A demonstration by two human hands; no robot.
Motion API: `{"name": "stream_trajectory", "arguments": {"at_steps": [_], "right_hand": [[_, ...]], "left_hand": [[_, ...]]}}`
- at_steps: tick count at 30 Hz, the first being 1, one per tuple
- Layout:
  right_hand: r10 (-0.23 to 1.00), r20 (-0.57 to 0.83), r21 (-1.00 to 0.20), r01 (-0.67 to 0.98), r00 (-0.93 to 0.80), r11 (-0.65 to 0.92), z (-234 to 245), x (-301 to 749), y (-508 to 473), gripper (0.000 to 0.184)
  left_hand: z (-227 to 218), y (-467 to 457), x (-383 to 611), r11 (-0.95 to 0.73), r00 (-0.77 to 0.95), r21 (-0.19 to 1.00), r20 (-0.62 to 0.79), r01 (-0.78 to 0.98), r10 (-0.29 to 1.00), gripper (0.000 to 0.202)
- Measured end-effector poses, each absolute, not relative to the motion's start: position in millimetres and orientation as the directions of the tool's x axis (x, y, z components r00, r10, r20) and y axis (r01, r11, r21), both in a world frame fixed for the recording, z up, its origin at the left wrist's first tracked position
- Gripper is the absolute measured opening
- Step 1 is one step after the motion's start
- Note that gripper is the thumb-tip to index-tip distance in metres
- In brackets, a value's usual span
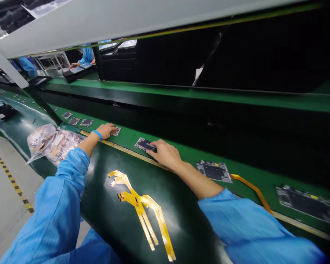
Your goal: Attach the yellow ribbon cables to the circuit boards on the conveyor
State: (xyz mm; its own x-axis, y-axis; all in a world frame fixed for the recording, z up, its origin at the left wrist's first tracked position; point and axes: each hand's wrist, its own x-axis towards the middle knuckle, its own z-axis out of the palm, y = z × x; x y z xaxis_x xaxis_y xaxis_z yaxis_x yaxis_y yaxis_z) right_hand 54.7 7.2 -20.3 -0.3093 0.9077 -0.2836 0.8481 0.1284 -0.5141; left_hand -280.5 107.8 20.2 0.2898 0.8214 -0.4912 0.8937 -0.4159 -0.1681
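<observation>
Out over the green conveyor belt, my left hand (105,131) has its fingers closed over a small circuit board (117,131), covering most of it. A blue band circles that wrist. Farther right, my right hand (166,153) pinches the near right corner of a larger circuit board (143,144), which lies on the belt with its dark middle facing up. Closer to me, several yellow flex cables (139,203) lie partly crossed on the dark green worktop (104,216).
More boards lie on the belt: one (214,171) with an orange flex cable (253,189) beside it, another (305,203) at far right, several leftward. A clear plastic bag (56,143) sits left of my forearm. A shelf (165,91) runs behind; a co-worker's sleeve (86,55) shows beyond.
</observation>
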Motion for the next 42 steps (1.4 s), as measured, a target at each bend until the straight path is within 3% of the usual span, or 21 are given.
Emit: {"name": "stream_trajectory", "arguments": {"at_steps": [5,7,10,14,17,21,26,33,37,42], "right_hand": [[0.874,-0.433,-0.434,0.901,-0.219,0.011,-26,36,40,0.057],[0.875,-0.44,-0.527,0.847,-0.201,-0.071,-40,46,47,0.055],[0.872,-0.434,-0.698,0.697,-0.226,-0.167,-57,68,51,0.034],[0.9,-0.403,-0.806,0.531,-0.169,-0.261,-64,77,45,0.047],[0.926,-0.375,-0.862,0.387,-0.052,-0.328,-60,64,20,0.058],[0.89,-0.298,-0.852,0.517,-0.346,-0.084,-45,51,-38,0.046],[0.699,-0.197,-0.869,0.453,-0.688,0.201,-23,59,-95,0.022],[0.623,-0.156,-0.751,0.502,-0.767,0.429,-29,62,-125,0.016],[0.609,-0.129,-0.787,0.454,-0.783,0.417,-36,55,-127,0.009],[0.619,-0.089,-0.84,0.393,-0.78,0.375,-38,56,-126,0.023]], "left_hand": [[24,102,-278,-0.377,0.287,-0.168,-0.398,0.911,0.871,0.07],[22,98,-270,-0.381,0.316,-0.12,-0.367,0.917,0.875,0.064],[16,93,-255,-0.389,0.374,0.014,-0.311,0.921,0.874,0.055],[10,92,-237,-0.382,0.417,0.186,-0.218,0.905,0.882,0.05],[8,94,-228,-0.35,0.394,0.237,-0.174,0.906,0.903,0.049],[4,95,-214,-0.357,0.399,0.219,-0.185,0.908,0.898,0.049],[-6,81,-185,-0.509,0.548,0.203,-0.314,0.837,0.776,0.053],[-12,63,-162,-0.727,0.739,0.218,-0.402,0.651,0.541,0.068],[-18,73,-158,-0.772,0.774,0.233,-0.434,0.591,0.462,0.084],[-17,86,-150,-0.8,0.772,0.232,-0.503,0.553,0.388,0.092]]}}
